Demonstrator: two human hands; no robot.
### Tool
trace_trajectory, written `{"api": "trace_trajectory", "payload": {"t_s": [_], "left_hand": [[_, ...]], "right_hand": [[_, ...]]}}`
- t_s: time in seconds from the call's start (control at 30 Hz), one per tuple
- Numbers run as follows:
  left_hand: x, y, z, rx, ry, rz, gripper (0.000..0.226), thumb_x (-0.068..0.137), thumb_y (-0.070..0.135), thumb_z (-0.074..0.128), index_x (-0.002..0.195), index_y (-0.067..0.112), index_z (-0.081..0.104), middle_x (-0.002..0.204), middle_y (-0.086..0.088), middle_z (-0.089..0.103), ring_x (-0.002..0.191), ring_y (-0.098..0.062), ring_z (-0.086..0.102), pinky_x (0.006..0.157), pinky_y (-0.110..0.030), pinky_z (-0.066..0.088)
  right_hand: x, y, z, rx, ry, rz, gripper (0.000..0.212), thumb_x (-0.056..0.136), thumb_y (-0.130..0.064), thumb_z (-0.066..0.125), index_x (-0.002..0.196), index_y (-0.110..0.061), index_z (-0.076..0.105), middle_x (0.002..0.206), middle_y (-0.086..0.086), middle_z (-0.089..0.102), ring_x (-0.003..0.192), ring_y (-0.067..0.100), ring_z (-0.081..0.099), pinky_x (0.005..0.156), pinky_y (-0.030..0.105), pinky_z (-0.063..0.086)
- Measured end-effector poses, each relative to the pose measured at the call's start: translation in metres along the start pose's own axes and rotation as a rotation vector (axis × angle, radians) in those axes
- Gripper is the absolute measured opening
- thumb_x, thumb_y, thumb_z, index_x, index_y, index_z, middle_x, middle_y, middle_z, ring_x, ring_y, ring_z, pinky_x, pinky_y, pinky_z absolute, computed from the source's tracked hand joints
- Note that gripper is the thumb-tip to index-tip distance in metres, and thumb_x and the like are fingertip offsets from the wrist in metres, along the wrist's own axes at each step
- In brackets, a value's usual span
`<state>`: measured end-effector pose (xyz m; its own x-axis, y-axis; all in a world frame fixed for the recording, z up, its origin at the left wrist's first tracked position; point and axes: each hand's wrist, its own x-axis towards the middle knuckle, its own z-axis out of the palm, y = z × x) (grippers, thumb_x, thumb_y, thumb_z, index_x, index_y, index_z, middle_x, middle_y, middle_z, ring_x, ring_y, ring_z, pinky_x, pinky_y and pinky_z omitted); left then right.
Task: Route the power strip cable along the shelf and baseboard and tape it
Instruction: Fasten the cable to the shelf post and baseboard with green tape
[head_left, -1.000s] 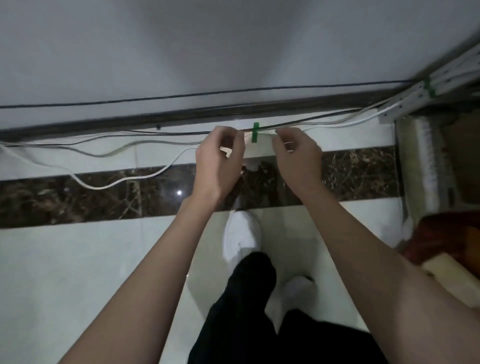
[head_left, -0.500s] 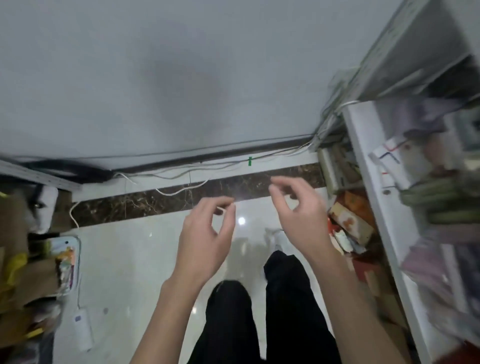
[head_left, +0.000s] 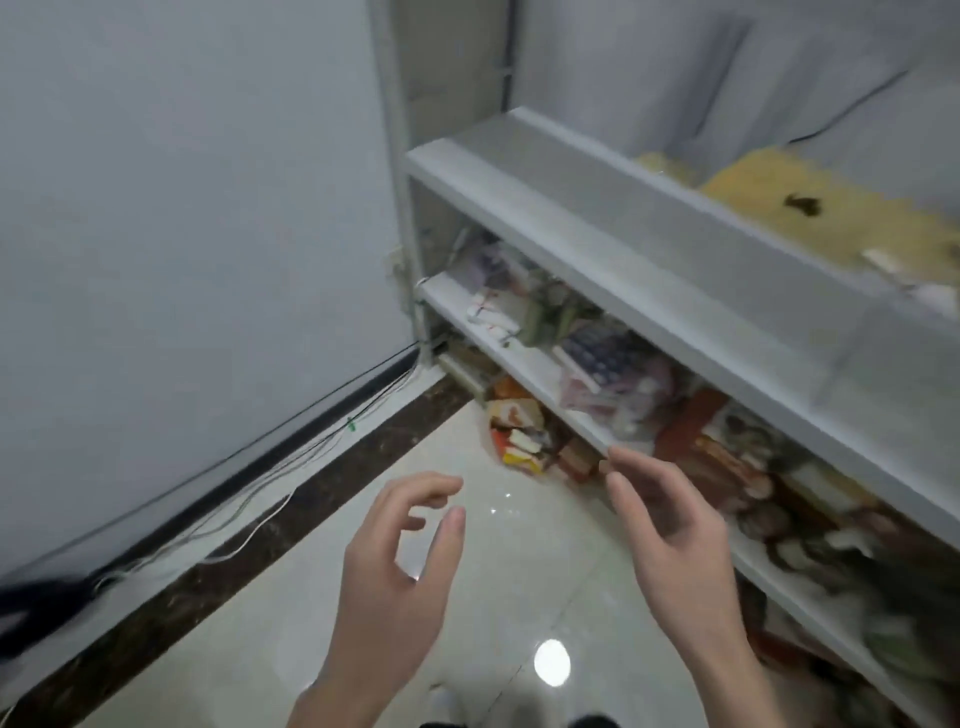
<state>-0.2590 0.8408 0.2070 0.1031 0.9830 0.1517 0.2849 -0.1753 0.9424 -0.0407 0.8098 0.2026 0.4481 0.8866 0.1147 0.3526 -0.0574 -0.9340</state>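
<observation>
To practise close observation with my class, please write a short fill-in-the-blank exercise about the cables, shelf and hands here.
1. The tape holding the cables is coloured ____.
2. The left hand and right hand each hold ____.
3. The shelf stands on the person's ____ side.
Missing words: green; nothing; right.

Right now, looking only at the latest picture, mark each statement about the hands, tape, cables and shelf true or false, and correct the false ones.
1. The left hand and the right hand both hold nothing. True.
2. The tape on the cables is red. False: the tape is green.
3. The shelf stands on the person's right. True.
4. The left hand grips the cables. False: they lie on the floor, apart from both hands.
</observation>
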Motion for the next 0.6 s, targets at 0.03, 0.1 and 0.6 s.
{"api": "trace_trajectory", "payload": {"t_s": [0.03,0.1,0.6], "left_hand": [[-0.009,0.01,0.014,-0.032,-0.023,0.02,0.02,0.092,0.034,0.058,0.105,0.025,0.069,0.109,0.007,0.07,0.107,-0.016,0.065,0.085,-0.023,0.051],[-0.025,0.033,0.048,-0.074,-0.088,0.064,0.015,0.092,0.028,0.059,0.102,0.024,0.07,0.106,0.006,0.071,0.105,-0.015,0.066,0.084,-0.017,0.05],[-0.188,0.215,0.339,-0.222,-0.555,0.304,0.023,0.092,0.039,0.054,0.102,0.026,0.071,0.099,0.011,0.071,0.101,-0.013,0.067,0.082,-0.023,0.054]], "right_hand": [[-0.011,-0.001,-0.024,0.013,0.063,-0.011,0.019,0.093,-0.017,0.068,0.108,-0.027,0.073,0.105,-0.01,0.074,0.103,0.011,0.068,0.091,0.031,0.054],[-0.035,0.0,-0.073,0.01,0.174,-0.038,0.018,0.093,-0.017,0.068,0.108,-0.025,0.073,0.104,-0.01,0.073,0.102,0.01,0.068,0.089,0.026,0.054],[-0.188,0.07,-0.419,-0.088,0.678,0.1,0.016,0.095,-0.023,0.066,0.107,-0.031,0.073,0.104,-0.018,0.071,0.103,0.003,0.065,0.088,0.031,0.056]]}}
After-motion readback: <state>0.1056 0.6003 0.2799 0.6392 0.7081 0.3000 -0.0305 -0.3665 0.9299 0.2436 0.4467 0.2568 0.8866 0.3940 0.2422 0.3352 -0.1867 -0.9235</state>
